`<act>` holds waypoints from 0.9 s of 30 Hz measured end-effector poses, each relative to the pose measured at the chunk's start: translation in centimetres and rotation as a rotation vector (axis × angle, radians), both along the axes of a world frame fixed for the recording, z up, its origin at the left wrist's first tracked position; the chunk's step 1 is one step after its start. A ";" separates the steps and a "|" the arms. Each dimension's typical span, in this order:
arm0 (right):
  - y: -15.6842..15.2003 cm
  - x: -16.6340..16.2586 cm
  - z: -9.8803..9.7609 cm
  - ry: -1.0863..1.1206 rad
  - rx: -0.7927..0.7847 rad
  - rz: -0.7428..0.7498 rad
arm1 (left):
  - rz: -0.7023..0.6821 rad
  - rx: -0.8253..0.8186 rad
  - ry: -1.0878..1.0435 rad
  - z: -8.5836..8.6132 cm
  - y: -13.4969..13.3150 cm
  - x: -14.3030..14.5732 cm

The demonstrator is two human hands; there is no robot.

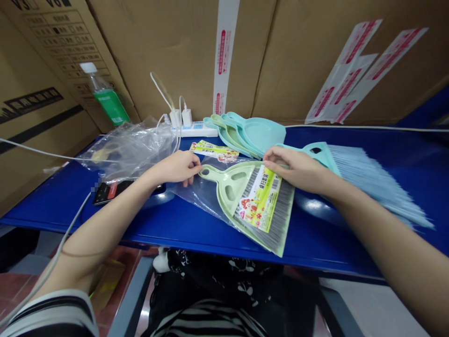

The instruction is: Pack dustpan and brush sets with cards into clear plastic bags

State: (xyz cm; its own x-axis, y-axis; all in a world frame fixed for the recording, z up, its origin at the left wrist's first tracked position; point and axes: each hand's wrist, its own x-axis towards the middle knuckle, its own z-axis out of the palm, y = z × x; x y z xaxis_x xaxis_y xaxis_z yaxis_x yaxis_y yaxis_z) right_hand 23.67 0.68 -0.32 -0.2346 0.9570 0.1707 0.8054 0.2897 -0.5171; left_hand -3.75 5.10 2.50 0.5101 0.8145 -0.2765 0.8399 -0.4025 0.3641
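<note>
A pale green dustpan [229, 194] with a grey-bristled hand brush [278, 217] nested on it lies in front of me. A yellow printed label card [264, 196] is on the bristles. Clear plastic bag [196, 192] film surrounds the handle end and lower side. My left hand [180, 167] is closed, pinching the bag beside the handle's hanging hole. Gripping the set's far edge by the card is my right hand [293, 166], thumb on top; its underside fingers are partly hidden. Another label card [215, 150] lies just behind the set.
Several blue and green dustpans [264, 133] are stacked behind; blue brushes [375, 173] lie right. Loose plastic bags [129, 147], a phone [114, 191] and a bottle [108, 100] are left. A power strip [196, 129] with chargers and cables stands against the cardboard [175, 47].
</note>
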 end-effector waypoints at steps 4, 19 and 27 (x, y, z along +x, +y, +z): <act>0.1 0.1 -0.3 0.142 -0.111 0.007 | 0.015 0.138 0.130 0.4 -0.4 0.4; -0.4 0.0 0.6 0.646 -0.511 -0.081 | 0.036 0.293 0.416 0.1 -0.4 0.4; -0.4 0.0 0.4 0.670 -0.561 -0.027 | 0.102 0.334 0.451 0.3 -0.8 0.4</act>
